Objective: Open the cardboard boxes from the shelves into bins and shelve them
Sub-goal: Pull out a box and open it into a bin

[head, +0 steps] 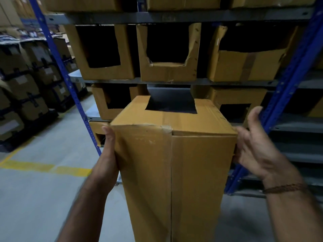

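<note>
A tall cardboard box (174, 154) with a window cut in its top sits at six o'clock before the shelves (174, 81). The left hand (108, 154) presses its left side with fingers flat; the right hand (258, 145) grips its right side, fingers spread wide.

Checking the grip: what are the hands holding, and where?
The cut-open cardboard box, pressed between the left hand and the right hand at its upper side walls.

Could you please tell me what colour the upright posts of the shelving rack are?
The posts are blue, clearest in the head view.
</note>
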The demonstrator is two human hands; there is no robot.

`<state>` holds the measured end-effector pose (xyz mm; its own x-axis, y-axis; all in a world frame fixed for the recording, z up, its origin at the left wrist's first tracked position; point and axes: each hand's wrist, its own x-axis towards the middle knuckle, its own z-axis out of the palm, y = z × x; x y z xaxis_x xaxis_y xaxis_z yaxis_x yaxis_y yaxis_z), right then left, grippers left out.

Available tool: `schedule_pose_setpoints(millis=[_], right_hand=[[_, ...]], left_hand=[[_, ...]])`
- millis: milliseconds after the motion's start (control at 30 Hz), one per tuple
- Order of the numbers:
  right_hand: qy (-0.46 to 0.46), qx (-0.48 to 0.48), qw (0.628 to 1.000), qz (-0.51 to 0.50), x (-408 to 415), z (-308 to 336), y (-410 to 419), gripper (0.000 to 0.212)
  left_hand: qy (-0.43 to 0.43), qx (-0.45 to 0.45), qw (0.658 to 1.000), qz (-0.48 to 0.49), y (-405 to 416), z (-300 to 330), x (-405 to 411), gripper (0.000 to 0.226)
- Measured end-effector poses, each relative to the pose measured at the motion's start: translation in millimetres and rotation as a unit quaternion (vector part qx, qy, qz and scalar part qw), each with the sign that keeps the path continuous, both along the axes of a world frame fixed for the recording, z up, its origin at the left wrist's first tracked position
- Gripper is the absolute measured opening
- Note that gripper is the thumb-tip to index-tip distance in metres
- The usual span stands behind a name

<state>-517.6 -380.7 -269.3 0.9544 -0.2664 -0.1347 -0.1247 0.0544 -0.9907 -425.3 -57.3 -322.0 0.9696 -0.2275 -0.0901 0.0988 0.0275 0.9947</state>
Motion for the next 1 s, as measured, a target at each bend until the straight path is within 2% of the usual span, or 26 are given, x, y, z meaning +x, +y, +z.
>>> schedule_pose_setpoints(millis=[67,167,267,333,400,467,533,600,667,733,800,900,1000], right_hand=[[0.061,-0.029,0.998,0.001,6.5,2.0,5.5,0.067],[0.15,-0.051,0.987,-0.017,11.3,3.5,13.4,0.072],[0.226,-0.076,0.971,-0.013,16.7,9.7,21.7,0.068],[0.262,-0.073,0.962,-0.023,25.0,8.9,29.9,0.08],[0.299,-0.072,0.951,-0.018,35.0,3.2,38.1,0.098],[0.322,-0.104,0.941,-0.021,40.2,-8.3,45.0,0.103],[0.316,-0.163,0.934,-0.033,43.3,-22.0,53.8,0.094],[0.295,-0.205,0.932,-0.044,46.7,-37.7,64.9,0.077],[0.29,-0.24,0.925,-0.044,52.2,-55.0,80.6,0.073],[0.301,-0.286,0.909,-0.047,55.6,-69.2,95.6,0.083],[0.309,-0.302,0.901,-0.049,56.5,-78.2,103.6,0.083],[0.299,-0.258,0.917,-0.047,55.7,-82.8,99.5,0.082],[0.277,-0.168,0.945,-0.05,59.5,-81.0,84.5,0.09]], left_hand=[[0.032,-0.005,0.999,0.003,3.9,3.1,2.9,0.125],[0.053,-0.01,0.998,-0.011,10.4,5.2,6.3,0.118],[0.074,-0.041,0.996,-0.038,16.4,10.0,16.5,0.107],[0.098,-0.03,0.994,-0.038,17.7,11.2,23.8,0.103],[0.118,0.011,0.992,-0.038,17.8,11.0,30.6,0.104],[0.148,0.049,0.987,-0.041,17.9,14.9,35.3,0.104],[0.171,0.102,0.979,-0.042,17.9,20.3,44.7,0.103],[0.184,0.196,0.962,-0.043,14.4,16.9,57.2,0.115],[0.164,0.283,0.945,-0.005,9.5,0.7,65.2,0.118],[0.108,0.356,0.927,0.049,4.7,-27.4,67.2,0.106],[0.058,0.392,0.911,0.112,2.8,-51.5,62.9,0.088],[-0.005,0.403,0.9,0.167,4.1,-71.6,53.6,0.071],[-0.071,0.392,0.898,0.187,6.6,-80.1,44.3,0.07]])
